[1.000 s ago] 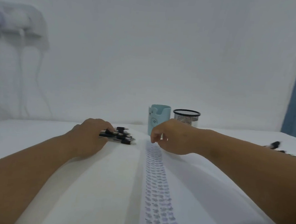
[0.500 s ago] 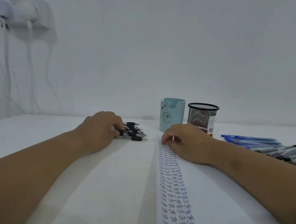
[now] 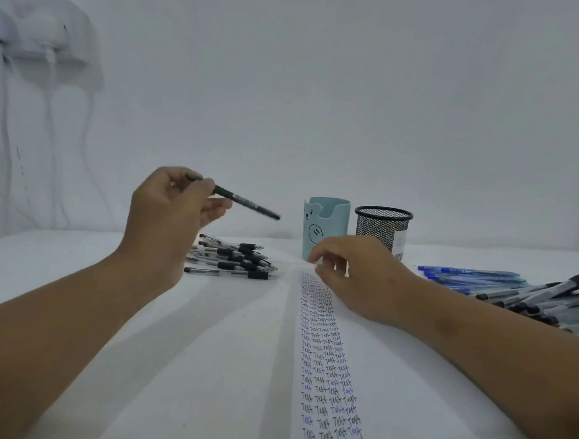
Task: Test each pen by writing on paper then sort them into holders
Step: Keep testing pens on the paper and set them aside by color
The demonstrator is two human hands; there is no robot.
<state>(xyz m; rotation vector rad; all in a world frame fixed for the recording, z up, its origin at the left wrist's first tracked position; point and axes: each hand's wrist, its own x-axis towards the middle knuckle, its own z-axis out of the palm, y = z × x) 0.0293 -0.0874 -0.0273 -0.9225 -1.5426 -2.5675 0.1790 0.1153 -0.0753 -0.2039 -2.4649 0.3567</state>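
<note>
- Black pen (image 3: 245, 200) is pinched between the thumb and fingertips of the left hand (image 3: 168, 224), raised above the table (image 3: 72, 272) and pointing right toward the two holders; held by its back end like this, it looks ready to be passed across or turned for writing.
- Its barrel is dark with a pale printed label, slim and blurred at the tip, so I cannot tell whether a cap is on.
- Under that hand lies a pile of black pens (image 3: 234, 258), clear barrels with dark grips, stacked roughly parallel at the far left, probably the untested supply.
- Right hand (image 3: 356, 275) rests on the paper (image 3: 407, 382) near its far end, fingers loosely curled and holding nothing, likely steadying the sheet for the next test.
- A column of repeated handwritten "Test" words (image 3: 326, 366) in black and blue runs down the sheet.
- Beyond the paper stand a pale blue cup (image 3: 325, 228) and, just right of it, a black mesh cup (image 3: 381, 227).
- Blue pens (image 3: 472, 276) and grey pens (image 3: 543, 298) lie heaped at the right.
</note>
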